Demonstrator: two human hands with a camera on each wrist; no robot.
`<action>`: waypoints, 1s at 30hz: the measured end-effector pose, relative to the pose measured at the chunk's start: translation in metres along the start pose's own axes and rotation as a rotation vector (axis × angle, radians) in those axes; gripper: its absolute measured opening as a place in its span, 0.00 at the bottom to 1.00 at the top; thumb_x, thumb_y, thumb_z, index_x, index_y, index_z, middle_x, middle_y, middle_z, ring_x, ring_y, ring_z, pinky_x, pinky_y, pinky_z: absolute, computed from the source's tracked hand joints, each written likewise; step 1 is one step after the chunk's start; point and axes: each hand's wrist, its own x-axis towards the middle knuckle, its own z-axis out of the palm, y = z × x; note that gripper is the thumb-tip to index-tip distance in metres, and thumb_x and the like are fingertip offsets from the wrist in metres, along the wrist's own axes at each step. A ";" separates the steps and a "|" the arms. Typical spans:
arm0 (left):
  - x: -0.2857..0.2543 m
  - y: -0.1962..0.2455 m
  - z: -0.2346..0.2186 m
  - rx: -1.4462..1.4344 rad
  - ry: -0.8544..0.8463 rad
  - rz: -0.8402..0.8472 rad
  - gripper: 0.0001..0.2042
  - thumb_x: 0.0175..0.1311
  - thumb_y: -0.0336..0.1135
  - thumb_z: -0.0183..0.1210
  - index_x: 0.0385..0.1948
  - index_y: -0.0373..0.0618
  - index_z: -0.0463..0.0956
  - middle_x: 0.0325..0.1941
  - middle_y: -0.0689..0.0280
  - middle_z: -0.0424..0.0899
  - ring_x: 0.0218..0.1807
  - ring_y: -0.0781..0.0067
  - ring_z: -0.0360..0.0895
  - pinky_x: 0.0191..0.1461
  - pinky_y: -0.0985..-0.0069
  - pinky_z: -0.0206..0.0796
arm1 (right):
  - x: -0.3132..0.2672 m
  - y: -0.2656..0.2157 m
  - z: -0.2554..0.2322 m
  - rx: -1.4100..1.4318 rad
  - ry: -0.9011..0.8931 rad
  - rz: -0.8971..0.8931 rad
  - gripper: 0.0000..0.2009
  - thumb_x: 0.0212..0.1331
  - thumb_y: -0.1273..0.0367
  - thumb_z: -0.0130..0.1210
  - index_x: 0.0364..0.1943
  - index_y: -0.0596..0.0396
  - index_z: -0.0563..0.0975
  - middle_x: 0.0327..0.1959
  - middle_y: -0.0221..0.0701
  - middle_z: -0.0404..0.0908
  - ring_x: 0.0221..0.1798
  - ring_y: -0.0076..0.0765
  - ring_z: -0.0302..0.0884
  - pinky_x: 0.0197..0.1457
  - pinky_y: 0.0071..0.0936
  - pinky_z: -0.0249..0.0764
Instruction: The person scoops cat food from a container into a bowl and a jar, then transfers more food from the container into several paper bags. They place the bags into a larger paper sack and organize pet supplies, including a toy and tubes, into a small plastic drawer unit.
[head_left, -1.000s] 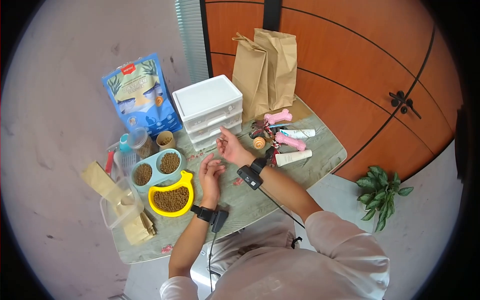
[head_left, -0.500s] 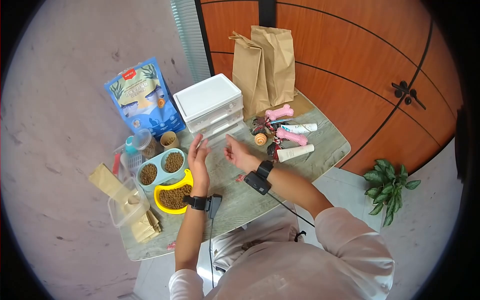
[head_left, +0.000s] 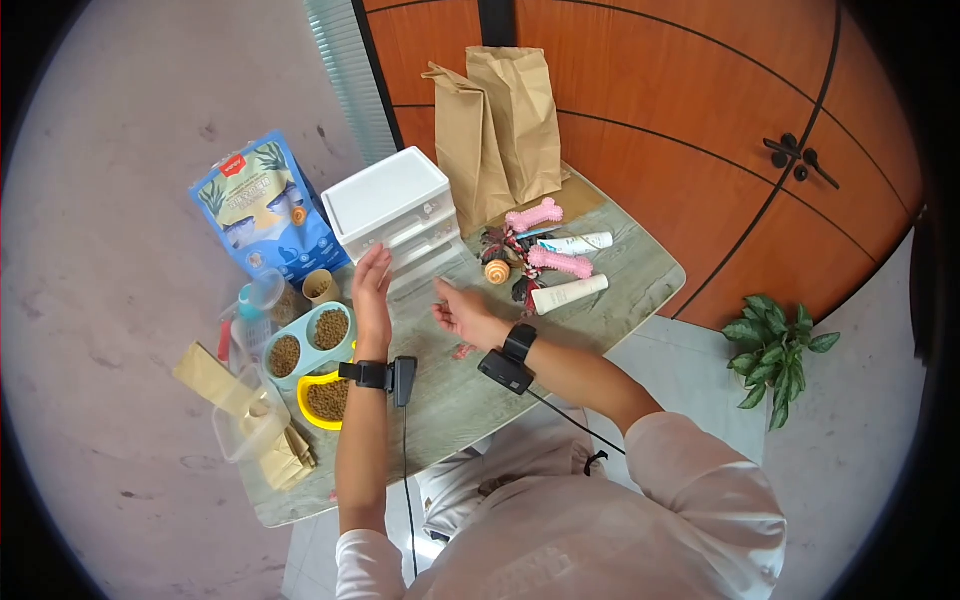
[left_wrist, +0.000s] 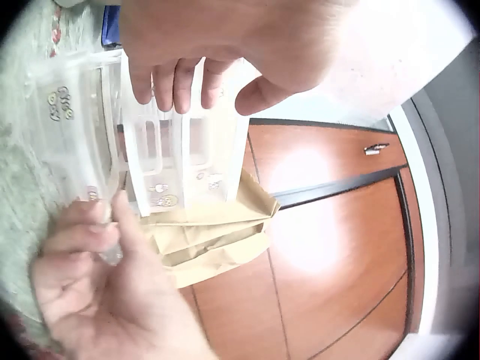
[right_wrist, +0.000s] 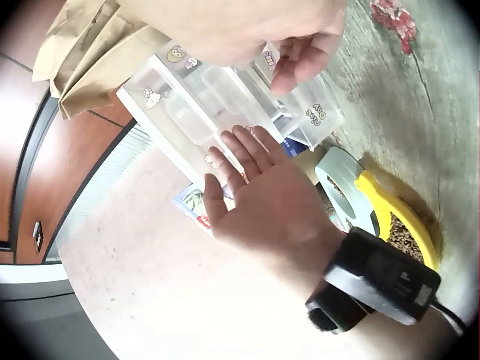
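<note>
A white-topped clear drawer unit (head_left: pixel 388 195) stands on the table, its bottom drawer (left_wrist: pixel 71 127) pulled out toward the person. My right hand (head_left: pixel 470 314) is at that drawer's front; in the left wrist view the thumb and curled fingers of the right hand (left_wrist: pixel 105 277) pinch its front edge. My left hand (head_left: pixel 373 305) is raised at the drawer's left side with fingers extended and nothing held. The right wrist view shows the palm of the left hand (right_wrist: pixel 266 199) before the unit's drawer fronts. Part of the grip is hidden by the fingers.
Left of the unit are a blue food bag (head_left: pixel 270 215), a paper cup (head_left: pixel 320 287), a light-blue double bowl (head_left: pixel 310 341) and a yellow bowl (head_left: pixel 325 400). Paper bags (head_left: pixel 510 130) stand behind; pink bone toys (head_left: pixel 560 263) and tubes (head_left: pixel 570 294) lie right.
The bottom drawer has come out toward the person with my right hand at its front. My left hand has risen from above the table to the drawer's left side, its fingers straightening.
</note>
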 end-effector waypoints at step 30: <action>-0.082 -0.027 -0.019 0.736 0.058 0.263 0.18 0.58 0.24 0.53 0.52 0.41 0.72 0.59 0.54 0.71 0.62 0.53 0.67 0.64 0.67 0.58 | -0.119 -0.130 0.001 -1.818 -0.133 -0.681 0.19 0.50 0.64 0.59 0.47 0.52 0.75 0.43 0.38 0.79 0.44 0.46 0.77 0.45 0.39 0.74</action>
